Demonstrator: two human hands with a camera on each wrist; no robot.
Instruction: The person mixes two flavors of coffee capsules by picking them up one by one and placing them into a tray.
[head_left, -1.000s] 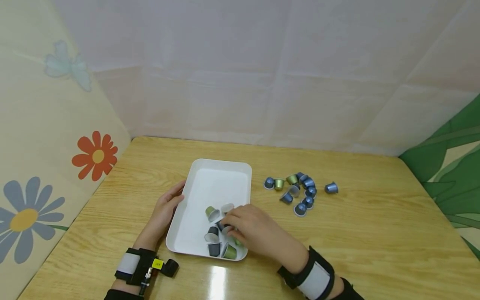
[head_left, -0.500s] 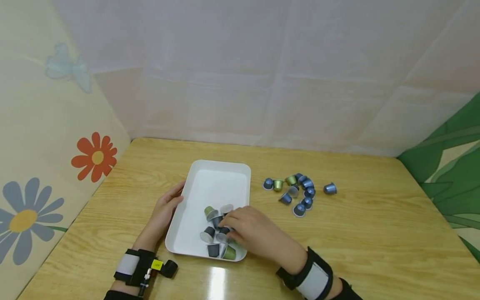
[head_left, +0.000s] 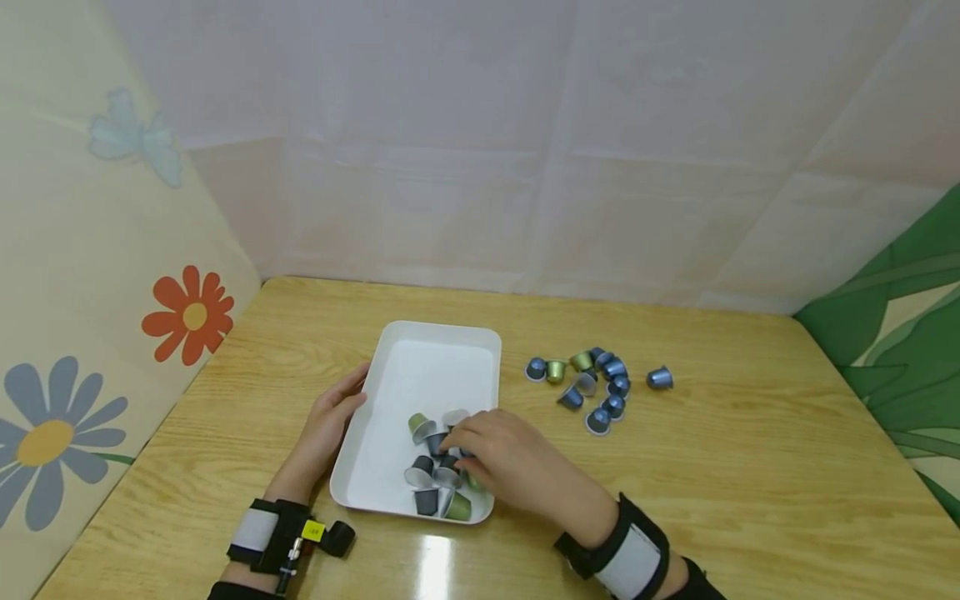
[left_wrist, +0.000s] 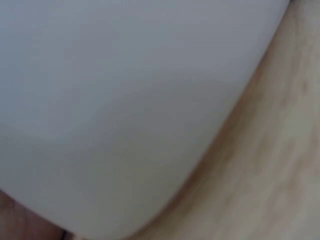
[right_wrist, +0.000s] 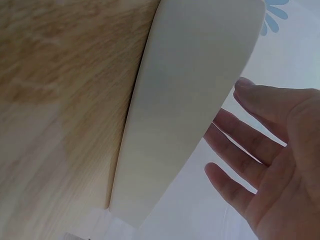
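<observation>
Coffee capsules [head_left: 420, 472] in grey, black and green lie in a loose heap at the near right end of the white tray [head_left: 408, 367]. Over this heap my right hand [head_left: 502, 450] bends its fingers down among the capsules; a dark one shows between index finger and thumb. In the right wrist view, the tray wall [right_wrist: 175, 100] hides some fingertips, and a gap separates thumb from fingers [right_wrist: 240, 155]. My left hand [head_left: 330, 425] rests against the tray's left side, thumb at the rim. The left wrist view is mostly filled by the blurred tray wall [left_wrist: 125, 100].
Several blue capsules [head_left: 615, 386] and a few green ones [head_left: 556, 372] lie on the wooden table [head_left: 720, 467] right of the tray. One blue capsule [head_left: 660, 377] lies apart, farther right. A pale cloth [head_left: 495, 167] hangs behind the table.
My right hand stays over the heap with small finger movements. Under it several capsules have shifted and turned; dark ones moved toward the left and near side. The left hand and tray hold still.
</observation>
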